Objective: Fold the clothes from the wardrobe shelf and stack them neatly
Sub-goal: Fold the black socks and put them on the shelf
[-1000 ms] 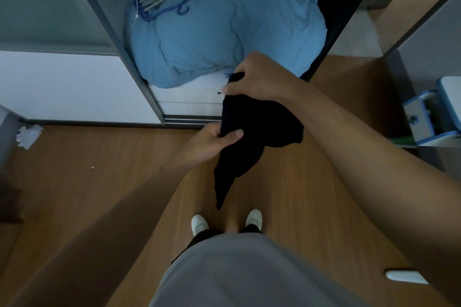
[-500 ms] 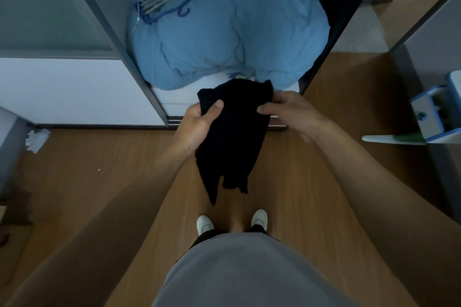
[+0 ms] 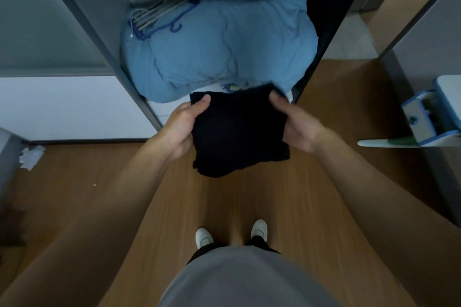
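Observation:
A black garment, folded into a rough square, hangs in the air in front of the open wardrobe. My left hand grips its left edge with the thumb on top. Its right edge is gripped by my right hand, thumb also on top. The fingers of both hands are hidden under the cloth. Behind it, a bulky light blue duvet fills the wardrobe shelf.
Several hangers lie on the duvet's left side. Dark clothes hang at the wardrobe's right. A crumpled white paper lies on the wooden floor at left. A blue and white box sticks out at right. My white shoes stand below.
The garment went from a hanging loose bundle to a compact folded square. Both hands moved to its side edges and lifted it toward the shelf. The view tilted up.

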